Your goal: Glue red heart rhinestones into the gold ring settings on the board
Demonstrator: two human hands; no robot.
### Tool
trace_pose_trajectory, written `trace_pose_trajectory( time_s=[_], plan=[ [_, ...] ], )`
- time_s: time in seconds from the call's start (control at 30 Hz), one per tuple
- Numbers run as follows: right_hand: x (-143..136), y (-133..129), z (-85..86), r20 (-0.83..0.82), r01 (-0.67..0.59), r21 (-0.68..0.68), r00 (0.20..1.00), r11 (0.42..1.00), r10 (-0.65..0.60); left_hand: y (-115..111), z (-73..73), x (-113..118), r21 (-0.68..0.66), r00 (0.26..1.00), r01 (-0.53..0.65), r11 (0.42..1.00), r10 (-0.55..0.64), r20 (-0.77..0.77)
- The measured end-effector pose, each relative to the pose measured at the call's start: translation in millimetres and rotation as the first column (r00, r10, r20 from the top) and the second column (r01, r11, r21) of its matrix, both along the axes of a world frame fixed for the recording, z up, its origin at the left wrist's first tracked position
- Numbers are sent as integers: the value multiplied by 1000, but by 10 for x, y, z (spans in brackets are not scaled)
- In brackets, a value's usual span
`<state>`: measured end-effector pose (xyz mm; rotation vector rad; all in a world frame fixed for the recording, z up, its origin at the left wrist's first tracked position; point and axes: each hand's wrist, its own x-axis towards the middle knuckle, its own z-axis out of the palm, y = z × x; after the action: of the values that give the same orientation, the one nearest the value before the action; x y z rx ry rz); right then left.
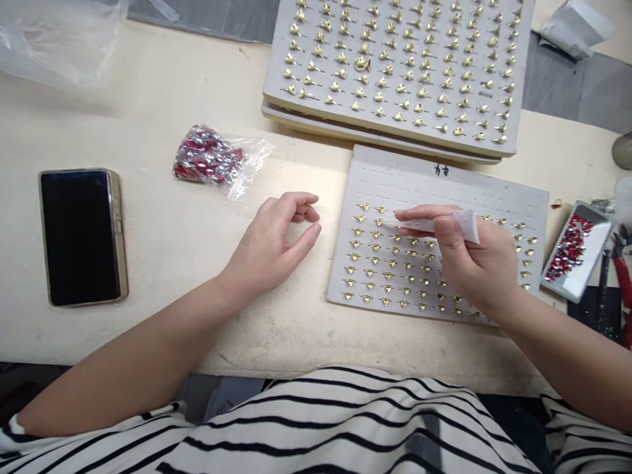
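My right hand grips a small white glue tube, its thin nozzle pointing left over the near ring board. Rows of gold-coloured rings stand in slots on this grey board, and the nozzle tip is close to a ring in the second column from the left; whether they touch I cannot tell. Part of the rows is hidden under the hand. My left hand rests on the table left of the board, fingers loosely curled and apart, with nothing in it.
Behind lies a stack of boards full of gold rings. A bag of red stones and a phone lie to the left. At right are a white tray of red stones and red-handled pliers. Clear plastic sits far left.
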<state>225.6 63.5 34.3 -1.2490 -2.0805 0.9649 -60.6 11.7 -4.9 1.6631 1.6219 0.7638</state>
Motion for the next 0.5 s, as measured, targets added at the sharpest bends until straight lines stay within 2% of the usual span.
trace_pose_trajectory(
  time_s=[0.27,0.5],
  plan=[
    [13,-24,74,63,-61,116,997,991,54,8,-4,-3,13,1000,5,1000,-5,-7],
    [26,-20,70,-80,17,52,997,998,-13,7,-1,0,-1,1000,4,1000,-4,-7]
  ],
)
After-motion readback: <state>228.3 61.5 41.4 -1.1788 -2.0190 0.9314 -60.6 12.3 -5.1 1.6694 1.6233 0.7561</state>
